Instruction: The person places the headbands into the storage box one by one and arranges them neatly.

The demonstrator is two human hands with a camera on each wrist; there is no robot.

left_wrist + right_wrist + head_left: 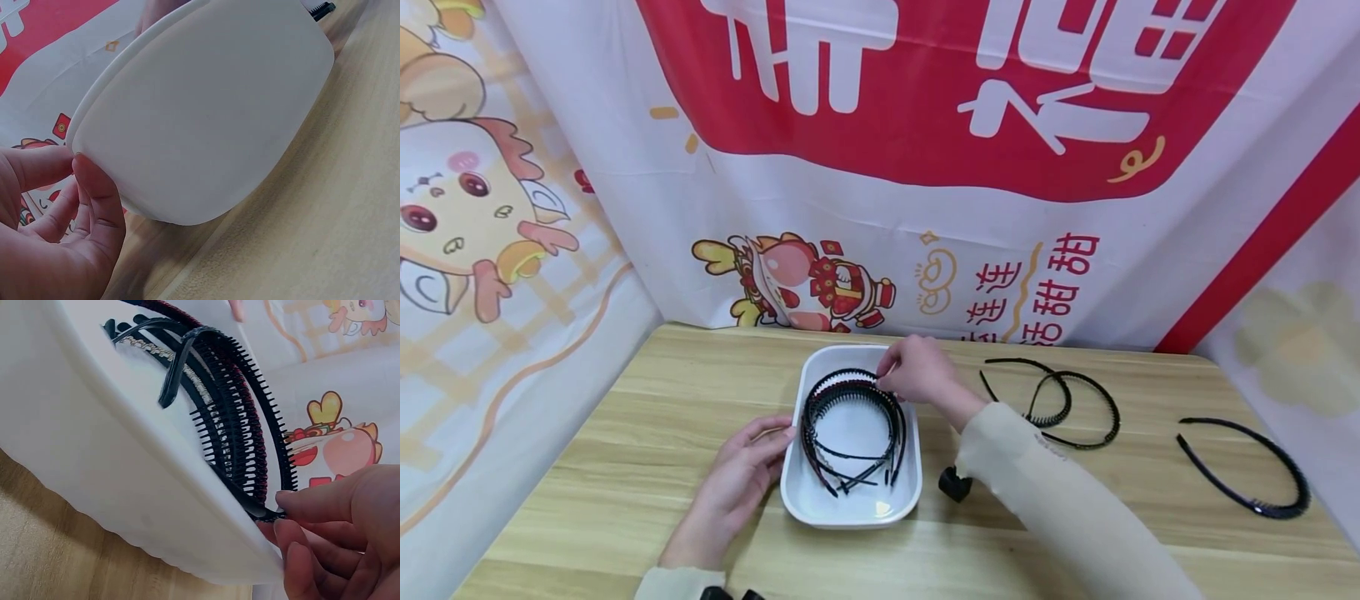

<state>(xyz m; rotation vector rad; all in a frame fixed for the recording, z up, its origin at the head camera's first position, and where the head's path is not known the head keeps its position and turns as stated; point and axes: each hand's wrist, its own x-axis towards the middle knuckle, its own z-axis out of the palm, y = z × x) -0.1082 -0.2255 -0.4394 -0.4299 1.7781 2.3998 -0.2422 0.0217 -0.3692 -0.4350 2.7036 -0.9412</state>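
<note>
A white plastic tub stands on the table with several black headbands nested inside. Some have comb teeth, one a dark red band, another a silvery chain-like trim, as the right wrist view shows. My left hand is at the tub's left side; in the left wrist view its thumb and forefinger pinch the rim. Over the tub's far right corner, my right hand pinches a black toothed headband between thumb and fingers. That headband lies over the others in the tub. Part of it is hidden by the fingers.
Two black headbands overlap on the wooden table right of the tub. Another black headband lies near the table's right edge. A printed cloth hangs behind the table. A small black object sits beside the right sleeve.
</note>
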